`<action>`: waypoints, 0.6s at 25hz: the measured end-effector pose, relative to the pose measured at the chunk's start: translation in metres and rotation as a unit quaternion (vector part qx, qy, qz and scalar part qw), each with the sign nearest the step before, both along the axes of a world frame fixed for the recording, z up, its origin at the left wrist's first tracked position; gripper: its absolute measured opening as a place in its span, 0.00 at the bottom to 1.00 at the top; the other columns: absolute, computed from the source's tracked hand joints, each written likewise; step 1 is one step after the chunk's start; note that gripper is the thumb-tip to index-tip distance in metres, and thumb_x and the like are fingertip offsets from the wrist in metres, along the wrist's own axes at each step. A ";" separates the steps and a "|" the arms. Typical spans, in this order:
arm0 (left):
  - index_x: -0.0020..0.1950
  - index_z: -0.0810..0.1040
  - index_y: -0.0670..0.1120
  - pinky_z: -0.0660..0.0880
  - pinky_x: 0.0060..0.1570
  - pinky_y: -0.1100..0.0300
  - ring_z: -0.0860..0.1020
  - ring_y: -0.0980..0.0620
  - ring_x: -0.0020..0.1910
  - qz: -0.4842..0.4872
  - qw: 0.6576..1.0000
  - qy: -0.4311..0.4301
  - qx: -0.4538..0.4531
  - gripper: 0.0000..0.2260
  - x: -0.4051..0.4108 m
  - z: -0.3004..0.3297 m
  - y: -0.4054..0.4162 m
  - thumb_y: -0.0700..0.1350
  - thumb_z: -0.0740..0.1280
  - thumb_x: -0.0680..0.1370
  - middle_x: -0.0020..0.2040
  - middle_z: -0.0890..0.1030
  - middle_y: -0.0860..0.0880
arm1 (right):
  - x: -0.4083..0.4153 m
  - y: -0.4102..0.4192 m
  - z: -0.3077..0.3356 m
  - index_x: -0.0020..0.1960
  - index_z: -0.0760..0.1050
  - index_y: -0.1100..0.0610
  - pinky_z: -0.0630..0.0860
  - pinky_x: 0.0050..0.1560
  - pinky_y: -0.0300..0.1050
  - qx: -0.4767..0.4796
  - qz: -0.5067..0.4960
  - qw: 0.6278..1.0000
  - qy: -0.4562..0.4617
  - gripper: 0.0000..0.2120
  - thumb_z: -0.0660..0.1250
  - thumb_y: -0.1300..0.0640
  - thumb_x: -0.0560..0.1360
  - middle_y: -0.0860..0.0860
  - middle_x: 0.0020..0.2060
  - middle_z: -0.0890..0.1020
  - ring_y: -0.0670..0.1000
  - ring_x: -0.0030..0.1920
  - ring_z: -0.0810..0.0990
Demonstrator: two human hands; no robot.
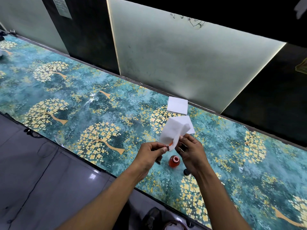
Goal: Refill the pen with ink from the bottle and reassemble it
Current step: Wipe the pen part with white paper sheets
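Both hands up over table (103, 103): I see left hand (147, 156) pinching the pen part (167, 148), right hand (191, 150) pinching ink-stained tissue (172, 131) around it. Open ink bottle (174, 161) stands just below; cap (187, 172) beside it.

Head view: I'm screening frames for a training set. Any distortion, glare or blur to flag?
Head view: wide-angle bending curves the counter edges; glare streaks on its glossy cover and bright spots on the floor tiles; the lit wall panel is brightest; hands, tissue and ink bottle are fairly sharp; corners fall dark.
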State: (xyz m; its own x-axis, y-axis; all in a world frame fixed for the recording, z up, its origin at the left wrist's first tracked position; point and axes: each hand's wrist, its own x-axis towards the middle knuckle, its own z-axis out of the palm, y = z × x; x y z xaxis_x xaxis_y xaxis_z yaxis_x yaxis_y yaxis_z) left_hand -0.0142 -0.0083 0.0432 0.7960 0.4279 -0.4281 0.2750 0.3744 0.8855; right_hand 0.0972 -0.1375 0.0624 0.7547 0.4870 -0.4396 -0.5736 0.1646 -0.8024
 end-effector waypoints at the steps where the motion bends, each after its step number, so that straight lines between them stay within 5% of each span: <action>1: 0.44 0.86 0.42 0.75 0.36 0.54 0.72 0.52 0.30 0.006 1.000 0.006 -0.001 0.04 -0.001 0.000 0.001 0.36 0.72 0.75 0.36 0.80 0.45 | 0.004 -0.003 -0.001 0.44 0.78 0.59 0.75 0.45 0.45 0.013 -0.024 0.999 0.017 0.03 0.68 0.65 0.75 0.56 0.40 0.83 0.54 0.40 0.80; 7: 0.44 0.85 0.42 0.74 0.35 0.60 0.74 0.53 0.30 0.049 0.998 0.038 0.002 0.03 -0.019 -0.007 0.004 0.37 0.72 0.75 0.34 0.81 0.50 | 0.036 -0.041 -0.039 0.47 0.77 0.58 0.73 0.37 0.40 -0.097 -0.074 0.992 0.035 0.08 0.61 0.65 0.82 0.51 0.35 0.85 0.49 0.36 0.79; 12: 0.44 0.85 0.41 0.74 0.36 0.59 0.73 0.54 0.30 0.050 0.998 0.045 -0.003 0.03 -0.029 -0.012 0.006 0.37 0.72 0.75 0.30 0.80 0.53 | 0.052 -0.081 -0.078 0.56 0.81 0.65 0.76 0.27 0.39 -0.257 -0.096 0.960 0.051 0.08 0.67 0.66 0.78 0.54 0.35 0.85 0.50 0.29 0.81; 15: 0.44 0.85 0.43 0.74 0.37 0.59 0.73 0.54 0.31 0.047 0.998 0.051 -0.001 0.03 -0.030 -0.014 0.004 0.37 0.72 0.75 0.30 0.80 0.53 | 0.054 -0.090 -0.079 0.47 0.80 0.63 0.75 0.25 0.42 -0.267 -0.165 0.947 0.070 0.07 0.69 0.58 0.79 0.56 0.35 0.83 0.52 0.28 0.81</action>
State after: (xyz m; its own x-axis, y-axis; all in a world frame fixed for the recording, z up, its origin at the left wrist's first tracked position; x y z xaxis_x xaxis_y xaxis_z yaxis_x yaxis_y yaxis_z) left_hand -0.0443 -0.0044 0.0292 0.7043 0.4976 -0.5064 0.3281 0.4044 0.8537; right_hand 0.1516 -0.2276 -0.0162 0.7428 -0.0854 -0.6641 -0.6690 -0.0533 -0.7414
